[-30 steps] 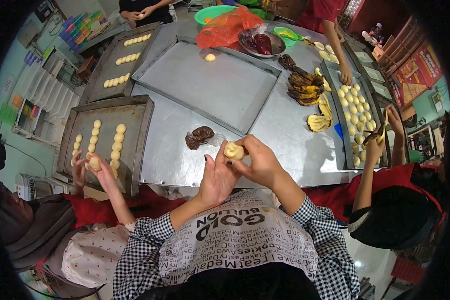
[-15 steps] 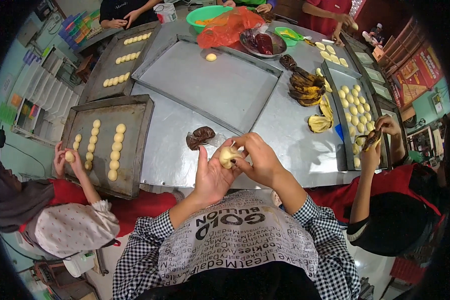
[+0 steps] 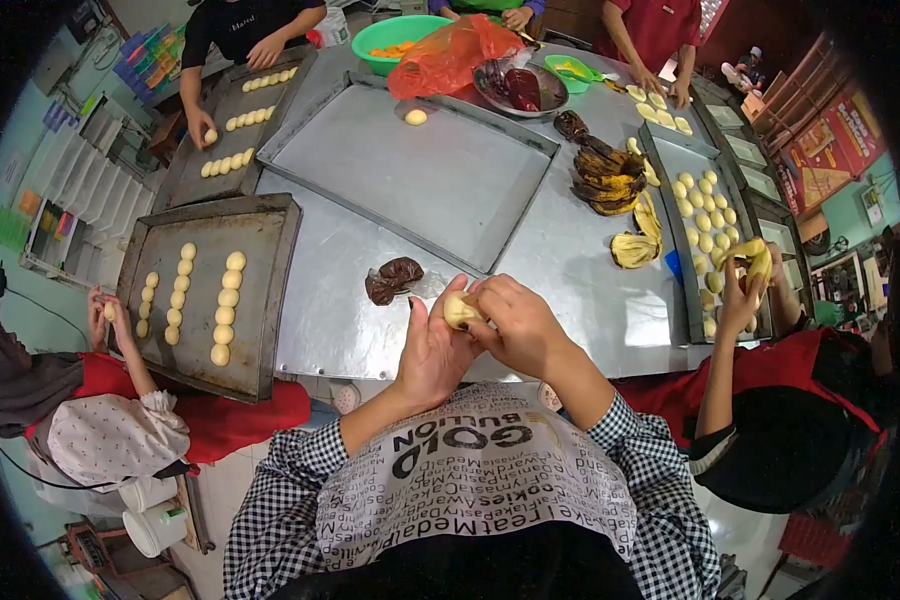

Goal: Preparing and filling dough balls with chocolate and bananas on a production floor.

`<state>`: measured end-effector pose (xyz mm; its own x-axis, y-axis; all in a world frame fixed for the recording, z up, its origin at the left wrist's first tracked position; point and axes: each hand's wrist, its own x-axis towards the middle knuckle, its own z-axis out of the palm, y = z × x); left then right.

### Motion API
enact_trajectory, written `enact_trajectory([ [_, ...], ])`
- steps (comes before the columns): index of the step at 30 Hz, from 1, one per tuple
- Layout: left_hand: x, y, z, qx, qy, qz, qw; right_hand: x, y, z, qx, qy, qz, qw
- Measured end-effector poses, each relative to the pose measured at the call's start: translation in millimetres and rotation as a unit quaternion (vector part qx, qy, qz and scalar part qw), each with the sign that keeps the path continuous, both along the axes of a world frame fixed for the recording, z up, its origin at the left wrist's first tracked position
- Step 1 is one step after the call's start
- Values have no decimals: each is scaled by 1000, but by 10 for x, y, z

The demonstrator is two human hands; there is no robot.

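Observation:
Between my two hands, over the table's near edge, is a pale yellow dough ball (image 3: 459, 309). My left hand (image 3: 425, 350) cradles it on the fingers, palm up with the thumb raised. From the right, my right hand (image 3: 518, 322) pinches the dough's edge with bent fingers, and these cover part of it. Just beyond my left hand lies a clear plastic bag of dark brown filling (image 3: 394, 280). A large metal tray (image 3: 410, 165) sits farther off, with a single dough ball (image 3: 415, 117) near its far side.
At left, a tray (image 3: 198, 310) bears rows of dough balls beside a co-worker's hands (image 3: 105, 315). Bananas (image 3: 607, 178) and peels (image 3: 638, 248) lie right of centre. Another co-worker's hand (image 3: 740, 295) holds a banana over the right tray (image 3: 660, 165). A green basin (image 3: 365, 50) stands far back.
My fingers have shifted a little around the dough. The far-left co-worker now reaches to a dough ball on the back tray. The right co-worker's banana now shows yellow. The view has moved slightly.

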<state>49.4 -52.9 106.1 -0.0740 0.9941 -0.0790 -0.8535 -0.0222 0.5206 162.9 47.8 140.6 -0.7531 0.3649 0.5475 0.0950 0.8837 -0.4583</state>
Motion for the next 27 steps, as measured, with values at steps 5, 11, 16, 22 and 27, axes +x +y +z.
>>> enact_trajectory([
  [5, -29, 63, 94, -76, -41, -18, 996, 128, 112, -12, -13, -79, 90, 993],
  [11, -11, 127, 66, -76, -39, 4, 996, 67, 51, 65, -57, 47, 11, 997],
  [16, 40, 210, 46, -37, -5, 68, 997, 133, 87, -47, -76, -1, 9, 997],
  [22, 10, 251, 38, -151, -22, -27, 988, 158, 229, 25, -26, -68, 93, 993],
  [27, 26, 299, -143, -162, -11, -54, 985, 167, 227, 53, -43, 38, 26, 998],
])
